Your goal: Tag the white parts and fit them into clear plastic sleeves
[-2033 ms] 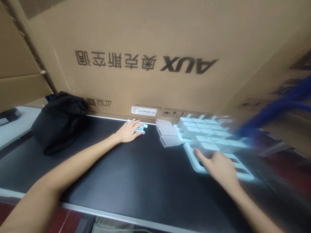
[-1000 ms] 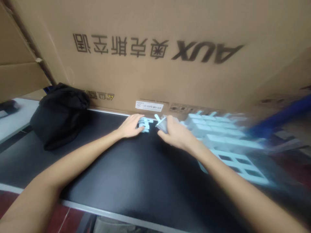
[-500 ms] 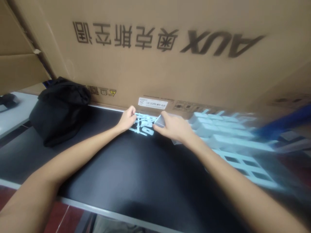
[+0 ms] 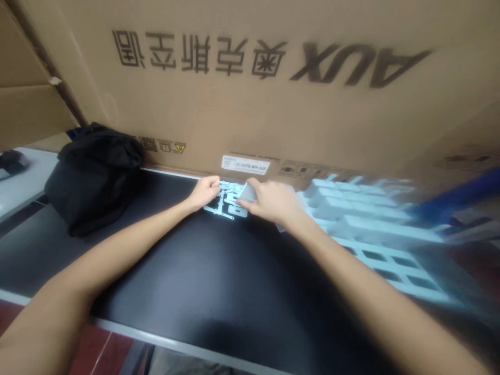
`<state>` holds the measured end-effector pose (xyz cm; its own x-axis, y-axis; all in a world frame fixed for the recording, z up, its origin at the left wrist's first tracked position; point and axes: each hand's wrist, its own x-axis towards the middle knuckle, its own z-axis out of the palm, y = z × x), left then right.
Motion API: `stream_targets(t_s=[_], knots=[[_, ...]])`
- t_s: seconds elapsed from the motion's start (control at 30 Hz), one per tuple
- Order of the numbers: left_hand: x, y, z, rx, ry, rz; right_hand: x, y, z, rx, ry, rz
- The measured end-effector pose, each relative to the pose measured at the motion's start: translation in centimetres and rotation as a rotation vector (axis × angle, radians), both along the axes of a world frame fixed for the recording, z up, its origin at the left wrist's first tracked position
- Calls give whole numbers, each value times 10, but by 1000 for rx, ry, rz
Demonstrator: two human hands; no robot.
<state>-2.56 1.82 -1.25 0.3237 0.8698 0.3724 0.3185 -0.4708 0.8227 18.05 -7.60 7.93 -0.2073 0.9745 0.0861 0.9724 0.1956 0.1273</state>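
Note:
My left hand (image 4: pixel 205 191) is closed at the left edge of a small heap of thin, light blue plastic pieces (image 4: pixel 222 211). What its curled fingers hold, if anything, is hidden. On the other side of the heap, my right hand (image 4: pixel 275 199) grips a pale grey flat piece (image 4: pixel 247 193) between thumb and fingers. That piece is tilted over the right part of the heap; its exact kind does not show. Both hands are near the back of the black tabletop (image 4: pixel 187 281).
A large cardboard box (image 4: pixel 242 114) with upside-down print stands along the back. To the left lies a black cloth bag (image 4: pixel 96 179). Light blue blocky parts (image 4: pixel 363 208) and a light blue frame with square openings (image 4: pixel 414 271), both blurred, are at the right.
My right hand has moved a little left with the pale grey flat piece, further over the heap. My left hand has barely moved and stays closed.

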Motion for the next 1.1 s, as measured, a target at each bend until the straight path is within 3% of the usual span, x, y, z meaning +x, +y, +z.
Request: stream_targets(t_s=[0.23,0.4,0.47,0.53,0.67,0.8,0.93,1.1], knots=[[1,-4,5,67,30,19,-3,9,7,-1,75,40],[-3,-14,10,165,66,74,51,13,26,69,254,238],[-4,-20,10,318,167,-9,76,10,29,125,216,205],[-2,-26,11,525,331,-182,95,4,26,116,135,131],[6,-35,14,746,621,-486,112,-10,4,3,82,106],[10,-42,19,832,677,-535,118,-23,-13,-38,92,137],[10,-42,20,980,669,-562,118,-34,-16,-117,66,123],[9,-39,18,1006,715,-575,115,-40,-20,-144,85,161]])
